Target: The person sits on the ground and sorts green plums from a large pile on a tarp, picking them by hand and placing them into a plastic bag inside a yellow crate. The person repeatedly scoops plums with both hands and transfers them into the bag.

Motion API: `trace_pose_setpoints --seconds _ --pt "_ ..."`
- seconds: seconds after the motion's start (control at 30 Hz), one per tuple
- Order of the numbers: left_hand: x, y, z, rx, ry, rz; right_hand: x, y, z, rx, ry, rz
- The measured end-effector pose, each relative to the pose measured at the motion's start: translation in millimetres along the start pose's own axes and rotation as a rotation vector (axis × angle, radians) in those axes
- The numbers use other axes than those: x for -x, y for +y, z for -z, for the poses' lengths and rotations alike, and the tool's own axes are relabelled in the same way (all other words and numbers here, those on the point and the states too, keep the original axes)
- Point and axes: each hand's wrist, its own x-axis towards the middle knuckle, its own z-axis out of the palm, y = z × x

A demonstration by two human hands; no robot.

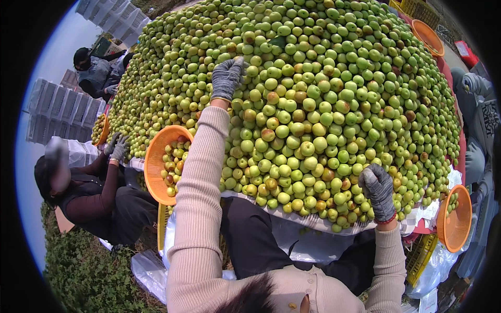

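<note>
A broad heap of green jujubes (289, 129), some blushed brown or red, spreads before me. My left hand (229, 80), in a grey knit glove, reaches far into the heap with its fingers curled at the fruit. Lower and to the right, my right hand (377, 191) wears a similar glove and bends its fingers over the heap's near edge. Whether either hand holds a fruit is hidden by the curled fingers. Beside my left forearm an orange plastic basket (158, 168) holds several reddish and yellow-green jujubes.
Two people, a near one (105, 195) and a farther one (98, 74), sit at the left; another person (479, 129) is at the right. An orange basket (454, 227) stands at the lower right above a yellow crate (422, 258). Stacked crates (64, 113) rise at the left.
</note>
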Motion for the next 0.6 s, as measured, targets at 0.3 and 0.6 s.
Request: trace_pose_setpoints --seconds 0.3,0.6 --pt "-74.4 33.1 -44.3 -0.911 0.062 -0.352 -6.4 32.2 1.7 0.023 0.039 -0.009" --pt "108.5 65.2 11.2 0.903 -0.691 0.036 2.0 9.6 -15.2 -0.228 -0.172 -0.091"
